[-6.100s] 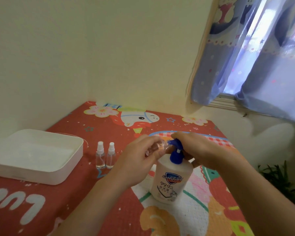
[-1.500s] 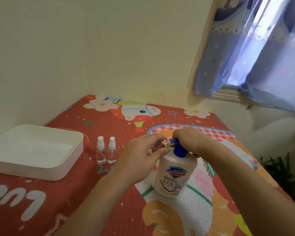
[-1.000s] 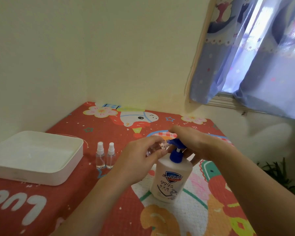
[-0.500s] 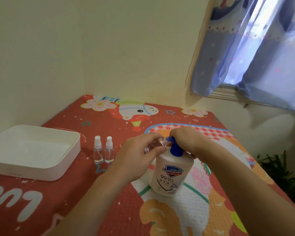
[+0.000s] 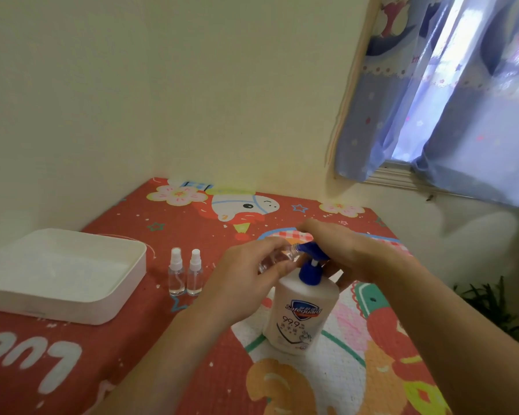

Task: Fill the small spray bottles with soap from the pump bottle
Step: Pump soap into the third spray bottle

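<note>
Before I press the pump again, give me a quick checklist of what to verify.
1. Small bottle gripped in left hand, tilted toward the nozzle: ok.
2. Its mouth meets the pump nozzle: looks ok, seal cannot tell.
3. Right hand rests on the pump head: ok.
4. Pump bottle upright on the mat: ok.
5. Fill level in the small bottle: cannot tell, fingers cover it.
6. Two capped spray bottles stand apart by the tray, out of the way: ok.

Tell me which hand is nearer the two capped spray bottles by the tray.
Left. The left hand is just right of the capped spray bottles; the right hand is farther right, over the pump bottle.
</note>
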`<state>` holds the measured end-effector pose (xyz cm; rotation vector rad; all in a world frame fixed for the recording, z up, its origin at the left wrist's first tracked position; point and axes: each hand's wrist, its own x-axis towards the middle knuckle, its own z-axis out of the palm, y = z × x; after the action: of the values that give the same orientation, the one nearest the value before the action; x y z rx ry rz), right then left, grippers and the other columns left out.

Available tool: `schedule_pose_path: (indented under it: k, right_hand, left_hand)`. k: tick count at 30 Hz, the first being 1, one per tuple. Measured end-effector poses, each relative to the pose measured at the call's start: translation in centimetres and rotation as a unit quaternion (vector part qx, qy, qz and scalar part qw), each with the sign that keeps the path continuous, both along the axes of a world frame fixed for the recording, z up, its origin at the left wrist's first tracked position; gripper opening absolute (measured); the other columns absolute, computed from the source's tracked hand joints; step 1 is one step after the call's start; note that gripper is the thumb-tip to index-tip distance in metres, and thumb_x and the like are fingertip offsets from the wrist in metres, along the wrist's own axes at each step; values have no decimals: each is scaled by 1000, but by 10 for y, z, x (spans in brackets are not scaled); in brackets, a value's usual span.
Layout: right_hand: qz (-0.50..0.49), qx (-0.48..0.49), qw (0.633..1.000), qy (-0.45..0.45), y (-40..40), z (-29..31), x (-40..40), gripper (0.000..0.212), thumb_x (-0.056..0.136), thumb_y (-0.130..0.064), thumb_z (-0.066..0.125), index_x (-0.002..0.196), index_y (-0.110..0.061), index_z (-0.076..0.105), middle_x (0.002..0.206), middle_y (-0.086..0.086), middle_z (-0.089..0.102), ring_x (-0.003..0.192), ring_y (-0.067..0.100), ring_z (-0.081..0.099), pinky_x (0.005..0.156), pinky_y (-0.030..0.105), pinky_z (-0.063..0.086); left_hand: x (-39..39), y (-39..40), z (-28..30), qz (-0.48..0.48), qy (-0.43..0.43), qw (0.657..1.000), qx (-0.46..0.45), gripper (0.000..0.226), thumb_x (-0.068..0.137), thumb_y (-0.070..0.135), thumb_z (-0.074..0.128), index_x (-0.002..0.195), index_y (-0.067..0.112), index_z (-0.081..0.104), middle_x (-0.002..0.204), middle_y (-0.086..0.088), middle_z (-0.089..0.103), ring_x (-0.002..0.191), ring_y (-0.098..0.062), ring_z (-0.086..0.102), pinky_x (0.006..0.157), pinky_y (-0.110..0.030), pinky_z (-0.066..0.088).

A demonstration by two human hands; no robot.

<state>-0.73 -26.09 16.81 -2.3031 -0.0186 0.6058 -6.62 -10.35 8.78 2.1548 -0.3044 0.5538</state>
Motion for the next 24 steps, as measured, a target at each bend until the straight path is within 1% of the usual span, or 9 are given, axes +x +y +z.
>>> schedule_pose_path:
  k: [3,6,9,11,13,16,20,22,24]
  right_hand:
    - [7,2,1000,10,-1,1,2,59,90,-62,35,110,-12,60,108,14,66,93,33,67,86,54,53]
    - [1,-12,1000,-12,2,-5,2,50,91,-55,40,107,-13,61,103,13,67,90,32,67,88,53,53]
    - [9,-28,998,-47,8,-7,-1,32,96,-37,42,104,-10,58,107,14,66,99,37,65,92,53,51]
    - [63,-96,987,-116,10,-11,0,15,100,-17,40,95,-12,53,115,17,62,104,36,61,90,40,51]
    - [82,-147,968,-188,14,-15,0,13,100,-6,38,94,-14,46,109,15,58,95,29,54,82,33,43]
    - [117,-193,948,-223,14,-22,4,13,99,-3,38,93,-11,46,98,12,51,90,29,50,86,38,45]
    - [135,-232,937,-223,13,-22,5,13,99,-3,38,93,-11,46,108,18,59,88,25,46,88,39,46]
    - [130,-221,941,-218,15,-20,4,13,99,-3,38,94,-11,46,110,19,59,88,23,44,89,38,45]
    - [102,-193,957,-190,15,-18,1,12,100,-5,36,95,-11,45,116,19,59,95,28,52,90,37,45]
  left_hand:
    - [1,1,1,-6,7,1000,5,23,93,38,63,116,35,65,100,15,69,90,-3,61,78,-29,50]
    - [2,3,0,-4,6,1000,2,25,93,37,63,118,35,65,101,15,69,91,-3,61,79,-29,50]
    - [4,4,-2,1,9,1000,-3,28,91,38,65,119,35,65,101,15,70,90,-2,62,79,-26,49]
    - [4,4,-6,-1,11,1000,-9,27,90,38,66,117,36,66,98,15,71,90,-2,63,79,-29,51]
    - [4,5,-10,-5,14,1000,-13,24,89,37,67,113,37,67,98,15,71,91,-3,64,80,-34,53]
    - [3,4,-13,0,18,1000,-22,25,89,35,68,114,35,68,101,15,72,92,-2,63,82,-33,53]
    - [3,3,-13,4,15,1000,-20,28,90,35,67,118,34,67,105,14,72,96,-2,63,84,-32,52]
    - [2,3,-12,4,20,1000,-16,28,90,35,67,118,34,67,106,15,71,96,-1,63,84,-29,52]
    - [2,3,-12,4,24,1000,-10,28,90,36,66,119,34,66,104,16,71,94,0,62,82,-28,52]
